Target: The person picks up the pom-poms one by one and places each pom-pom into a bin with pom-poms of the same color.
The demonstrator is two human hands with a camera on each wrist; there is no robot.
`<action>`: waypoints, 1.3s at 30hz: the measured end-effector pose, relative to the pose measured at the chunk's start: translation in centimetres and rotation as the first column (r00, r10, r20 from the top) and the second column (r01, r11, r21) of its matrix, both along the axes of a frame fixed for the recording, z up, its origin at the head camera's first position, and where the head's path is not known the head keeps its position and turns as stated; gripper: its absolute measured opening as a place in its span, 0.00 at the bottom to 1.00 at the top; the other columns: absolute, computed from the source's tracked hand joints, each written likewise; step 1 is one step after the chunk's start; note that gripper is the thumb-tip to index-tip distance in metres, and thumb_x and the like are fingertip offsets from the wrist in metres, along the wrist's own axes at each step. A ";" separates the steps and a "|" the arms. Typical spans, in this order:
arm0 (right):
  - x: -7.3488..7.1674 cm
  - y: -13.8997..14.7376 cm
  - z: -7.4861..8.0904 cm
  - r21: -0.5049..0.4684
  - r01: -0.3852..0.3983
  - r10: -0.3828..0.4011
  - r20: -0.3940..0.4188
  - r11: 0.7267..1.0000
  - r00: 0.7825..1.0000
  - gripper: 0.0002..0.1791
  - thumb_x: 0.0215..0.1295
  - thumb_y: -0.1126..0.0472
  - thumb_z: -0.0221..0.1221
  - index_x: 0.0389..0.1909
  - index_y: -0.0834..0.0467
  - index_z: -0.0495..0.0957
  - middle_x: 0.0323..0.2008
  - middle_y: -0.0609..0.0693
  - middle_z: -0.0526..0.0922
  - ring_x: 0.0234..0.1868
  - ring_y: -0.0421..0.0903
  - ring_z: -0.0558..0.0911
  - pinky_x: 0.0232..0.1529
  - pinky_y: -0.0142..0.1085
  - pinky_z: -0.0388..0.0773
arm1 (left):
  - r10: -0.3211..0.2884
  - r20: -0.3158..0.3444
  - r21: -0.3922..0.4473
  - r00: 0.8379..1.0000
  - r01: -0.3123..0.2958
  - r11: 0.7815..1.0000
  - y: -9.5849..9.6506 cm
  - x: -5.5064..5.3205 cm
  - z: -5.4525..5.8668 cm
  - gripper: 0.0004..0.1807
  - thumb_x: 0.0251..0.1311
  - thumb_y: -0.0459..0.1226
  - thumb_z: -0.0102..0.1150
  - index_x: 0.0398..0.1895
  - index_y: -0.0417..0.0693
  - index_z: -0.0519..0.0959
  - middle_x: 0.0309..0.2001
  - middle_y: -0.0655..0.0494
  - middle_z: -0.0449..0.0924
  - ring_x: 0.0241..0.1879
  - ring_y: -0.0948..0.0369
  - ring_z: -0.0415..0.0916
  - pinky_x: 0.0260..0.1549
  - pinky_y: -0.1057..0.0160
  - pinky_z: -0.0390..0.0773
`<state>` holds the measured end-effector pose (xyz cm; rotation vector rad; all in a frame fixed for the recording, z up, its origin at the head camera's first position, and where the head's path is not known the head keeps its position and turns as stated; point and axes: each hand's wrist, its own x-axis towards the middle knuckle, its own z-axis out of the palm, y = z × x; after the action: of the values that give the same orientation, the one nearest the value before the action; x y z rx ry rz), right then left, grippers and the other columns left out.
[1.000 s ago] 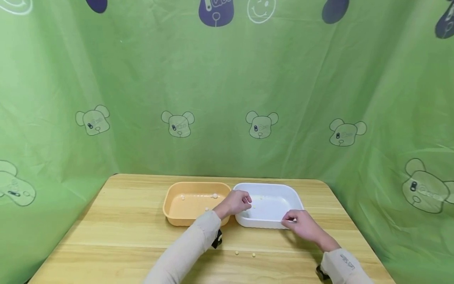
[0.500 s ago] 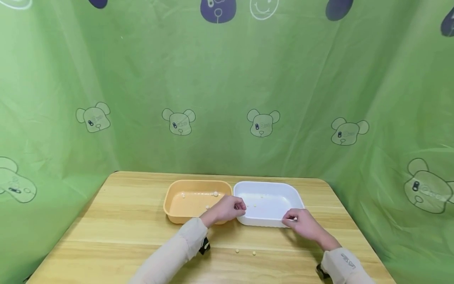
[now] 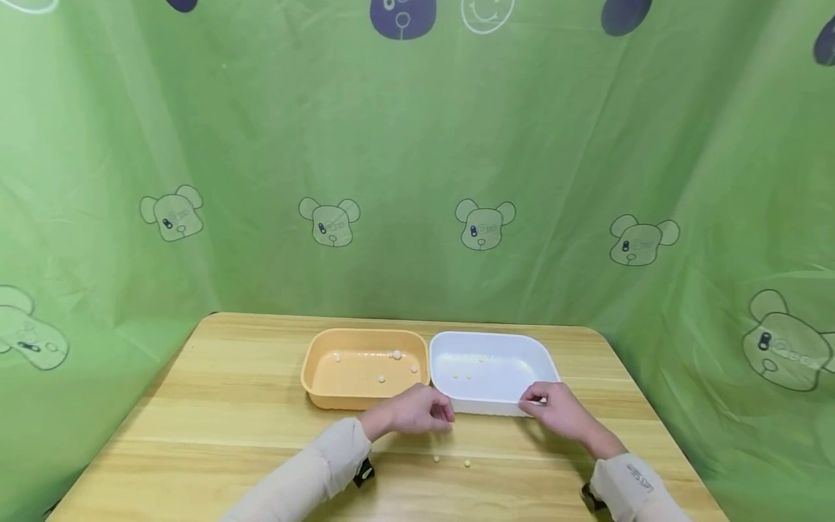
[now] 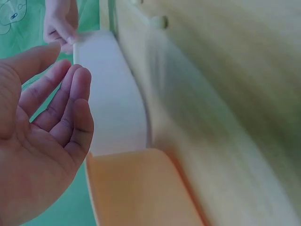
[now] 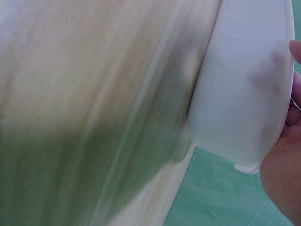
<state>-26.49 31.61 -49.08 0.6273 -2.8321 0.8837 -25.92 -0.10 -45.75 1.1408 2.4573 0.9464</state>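
Note:
My left hand (image 3: pixel 416 410) hovers over the table in front of where the two basins meet, fingers loosely bent with nothing between them in the left wrist view. Below it on the table lie two small pale yellow balls (image 3: pixel 467 463). My right hand (image 3: pixel 557 412) pinches the rim of the white plastic basin (image 3: pixel 483 407) at its front right corner; the right wrist view shows thumb and fingers at that rim. Three tiny yellowish balls (image 3: pixel 468 376) lie inside it. Several whitish balls (image 3: pixel 381 379) of differing size sit in the orange basin (image 3: pixel 339 402).
Both basins stand side by side, almost touching, toward the back of the wooden table (image 3: pixel 215 406). A green printed curtain (image 3: pixel 404 290) encloses the table at the back and sides.
My left hand has drawn back from over the white basin, toward me and slightly left, to above the table in front. The right hand stays at the white basin's corner.

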 end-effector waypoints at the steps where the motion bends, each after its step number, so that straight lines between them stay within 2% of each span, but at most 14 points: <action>1: 0.0 0.0 0.0 -0.001 0.000 0.000 -0.001 1.000 1.000 0.06 0.59 0.61 0.63 0.24 0.48 0.81 0.26 0.37 0.79 0.30 0.36 0.76 0.35 0.34 0.74 | -0.007 -0.005 -0.006 1.000 0.007 1.000 -0.1 0.1 -0.2 0.04 0.55 0.35 0.65 0.34 0.47 0.82 0.27 0.69 0.78 0.29 0.74 0.73 0.33 0.76 0.73; 5: 0.0 0.0 0.1 -0.007 -0.003 0.003 -0.008 1.000 1.000 0.06 0.59 0.60 0.63 0.24 0.49 0.81 0.26 0.37 0.79 0.30 0.36 0.76 0.35 0.35 0.74 | -0.035 0.018 -0.019 0.999 0.036 0.999 -0.4 0.5 -1.0 0.05 0.55 0.35 0.66 0.33 0.46 0.81 0.27 0.68 0.79 0.29 0.74 0.74 0.32 0.77 0.73; 9: 0.1 0.0 0.2 -0.016 -0.007 0.007 -0.021 1.000 1.000 0.06 0.59 0.61 0.64 0.24 0.48 0.81 0.25 0.37 0.79 0.30 0.36 0.75 0.34 0.34 0.74 | -0.081 0.011 -0.070 0.997 0.082 0.994 -0.5 0.8 -1.8 0.07 0.52 0.36 0.68 0.34 0.46 0.81 0.29 0.67 0.80 0.29 0.75 0.74 0.32 0.78 0.73; 12: 0.1 0.0 0.1 -0.017 -0.008 0.008 -0.033 1.000 0.999 0.07 0.58 0.62 0.64 0.23 0.48 0.81 0.25 0.36 0.78 0.29 0.35 0.75 0.34 0.33 0.73 | -0.104 -0.021 -0.126 0.994 0.100 0.987 -0.5 1.0 -2.3 0.11 0.49 0.36 0.71 0.35 0.47 0.81 0.30 0.67 0.79 0.28 0.76 0.72 0.31 0.78 0.72; 15: 0.1 0.1 0.0 -0.014 -0.011 0.011 -0.037 1.000 0.999 0.07 0.58 0.62 0.64 0.23 0.48 0.81 0.25 0.36 0.78 0.29 0.35 0.75 0.33 0.33 0.74 | -0.118 -0.023 -0.155 0.993 0.113 0.981 -0.4 1.1 -2.7 0.13 0.45 0.36 0.73 0.35 0.48 0.81 0.28 0.68 0.77 0.28 0.75 0.71 0.30 0.78 0.71; 19: 0.0 0.1 0.0 -0.009 -0.013 0.013 -0.032 1.000 0.999 0.07 0.58 0.61 0.64 0.23 0.48 0.81 0.25 0.36 0.78 0.29 0.35 0.75 0.34 0.33 0.74 | -0.131 -0.052 -0.195 0.990 0.119 0.974 -0.3 1.2 -3.1 0.13 0.44 0.36 0.73 0.34 0.49 0.81 0.27 0.68 0.76 0.28 0.75 0.70 0.30 0.79 0.70; 25: 0.1 0.0 0.2 -0.006 -0.011 0.011 -0.020 1.000 1.000 0.07 0.59 0.60 0.64 0.23 0.48 0.81 0.25 0.36 0.78 0.30 0.35 0.75 0.34 0.33 0.74 | -0.150 -0.132 -0.247 0.980 0.114 0.962 0.0 1.3 -4.1 0.11 0.45 0.37 0.73 0.32 0.52 0.81 0.26 0.70 0.73 0.27 0.76 0.67 0.30 0.79 0.67; 34: 0.2 -0.1 0.4 -0.003 -0.013 0.013 -0.019 1.000 1.000 0.06 0.59 0.61 0.64 0.23 0.49 0.81 0.25 0.36 0.78 0.30 0.36 0.76 0.35 0.34 0.74 | -0.193 -0.229 -0.273 0.954 0.127 0.953 0.2 1.6 -4.2 0.07 0.47 0.36 0.72 0.28 0.54 0.82 0.23 0.73 0.72 0.25 0.78 0.66 0.27 0.83 0.64; 39: 0.2 -0.1 0.4 -0.002 -0.017 0.017 -0.018 1.000 1.000 0.06 0.59 0.61 0.64 0.23 0.49 0.81 0.25 0.36 0.78 0.30 0.36 0.76 0.35 0.34 0.75 | -0.190 -0.232 -0.265 0.954 0.126 0.956 0.1 1.7 -4.2 0.06 0.48 0.37 0.71 0.26 0.54 0.81 0.22 0.74 0.71 0.24 0.79 0.65 0.26 0.83 0.64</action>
<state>-26.29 31.53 -48.64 0.6570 -2.8133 0.8789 -24.24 0.04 -50.00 1.4182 2.5380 0.4531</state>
